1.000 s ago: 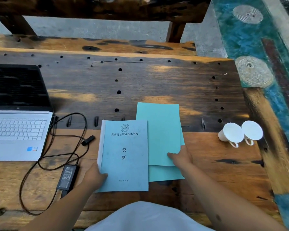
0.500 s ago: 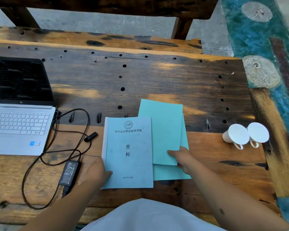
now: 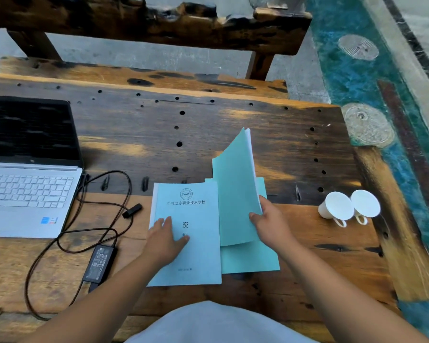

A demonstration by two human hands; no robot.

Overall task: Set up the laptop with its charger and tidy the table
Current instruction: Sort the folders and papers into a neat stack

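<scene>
On the wooden table (image 3: 233, 125), my left hand (image 3: 165, 240) is pressing flat, fingers straight, on the blue booklet (image 3: 196, 256) while my right hand (image 3: 270, 225) is pinching the tilted-up green booklet (image 3: 233, 194) by its edge.

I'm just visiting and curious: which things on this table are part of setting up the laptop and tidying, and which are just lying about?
Part of the job:
laptop
charger brick with its cable
printed booklet under the left hand
green booklet lifted by the right hand
green booklet underneath
two white cups

Lying about:
wooden bench

Apparently three booklets (image 3: 235, 194), two cups (image 3: 349, 209), one laptop (image 3: 27, 194), one charger (image 3: 99, 263).
</scene>
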